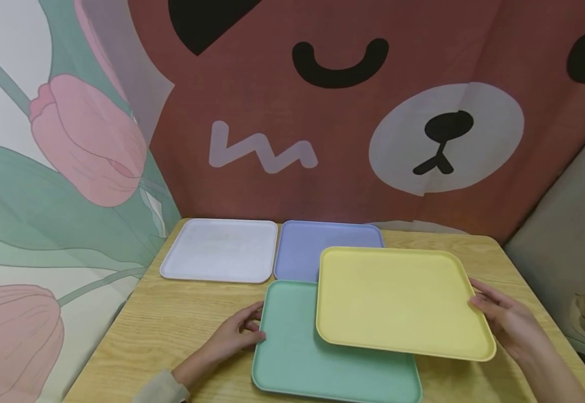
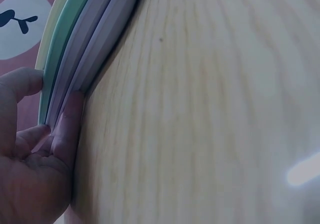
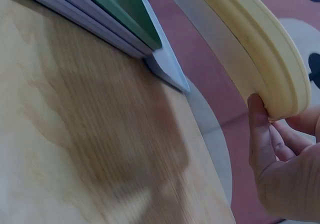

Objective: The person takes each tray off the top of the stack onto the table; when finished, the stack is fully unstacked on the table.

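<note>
A yellow tray (image 1: 398,299) is held up at a tilt by my right hand (image 1: 516,324), with the thumb on its right rim and fingers beneath. Below it lies a green tray (image 1: 297,336), partly covered by the yellow one in the head view. Two lilac trays (image 3: 107,34) are stacked under the green one. At the stack's left edge, my left hand (image 1: 229,333) grips it. In the left wrist view the thumb (image 2: 27,81) touches the green rim and a finger (image 2: 70,121) reaches the lowest tray.
A white tray (image 1: 221,252) lies at the back left of the wooden table (image 1: 136,324). Beside it is a periwinkle-blue tray (image 1: 302,243), partly behind the yellow one. A cloth with a printed bear (image 1: 252,190) hangs behind the table.
</note>
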Demonstrator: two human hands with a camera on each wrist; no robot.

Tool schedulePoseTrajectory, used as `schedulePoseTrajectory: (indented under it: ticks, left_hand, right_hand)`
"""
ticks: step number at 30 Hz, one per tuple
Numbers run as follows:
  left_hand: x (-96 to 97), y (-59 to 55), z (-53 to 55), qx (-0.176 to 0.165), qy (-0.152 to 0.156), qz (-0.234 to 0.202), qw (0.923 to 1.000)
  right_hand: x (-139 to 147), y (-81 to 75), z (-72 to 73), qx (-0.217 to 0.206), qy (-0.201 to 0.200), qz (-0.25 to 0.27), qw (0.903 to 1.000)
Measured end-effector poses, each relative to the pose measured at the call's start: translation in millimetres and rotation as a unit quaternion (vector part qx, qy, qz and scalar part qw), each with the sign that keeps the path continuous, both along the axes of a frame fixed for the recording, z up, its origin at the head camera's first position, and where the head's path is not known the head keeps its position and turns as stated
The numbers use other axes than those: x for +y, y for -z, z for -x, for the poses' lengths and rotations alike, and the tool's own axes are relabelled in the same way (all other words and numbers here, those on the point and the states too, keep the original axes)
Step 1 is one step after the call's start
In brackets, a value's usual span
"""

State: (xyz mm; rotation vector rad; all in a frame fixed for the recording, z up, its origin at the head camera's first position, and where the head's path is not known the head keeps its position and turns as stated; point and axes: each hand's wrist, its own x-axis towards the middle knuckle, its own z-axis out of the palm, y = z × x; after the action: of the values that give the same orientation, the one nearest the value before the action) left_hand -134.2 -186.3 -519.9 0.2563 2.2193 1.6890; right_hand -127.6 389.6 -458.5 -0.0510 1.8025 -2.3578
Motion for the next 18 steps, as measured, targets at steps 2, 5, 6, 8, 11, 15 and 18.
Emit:
schedulePoseTrajectory:
  ticks: [2,5,6,8,11,15,18]
  left_hand:
    - [0.1,0.1,0.1,-0.002,0.001,0.001,1.0]
    - [0.5,-0.1,0.2,-0.006,-0.001,0.003,1.0]
    - [0.6,-0.1,0.2,-0.007,-0.002,0.004,1.0]
    - [0.8,-0.6,-0.1,-0.01,-0.002,0.005,0.9999]
    - [0.8,-1.6,-0.4,-0.01,0.0,0.008,0.9999]
    - [0.8,-2.6,-0.3,-0.008,0.004,0.011,0.9999]
    - [0.5,-2.4,-0.1,-0.006,0.006,0.011,0.9999]
  right_hand:
    - [8.8,1.2,3.5,0.012,-0.017,0.019,0.9996]
    - [22.4,1.5,9.5,0.022,-0.032,0.033,0.9987]
    - [26.9,1.4,11.4,0.021,-0.035,0.035,0.9986]
    - [35.3,0.9,15.0,0.017,-0.035,0.035,0.9986]
    - [46.5,-0.4,19.2,0.0,-0.022,0.036,0.9991]
    - [60.0,-3.0,23.4,-0.02,-0.002,0.036,0.9992]
    - [69.8,-6.2,26.6,-0.035,0.02,0.025,0.9989]
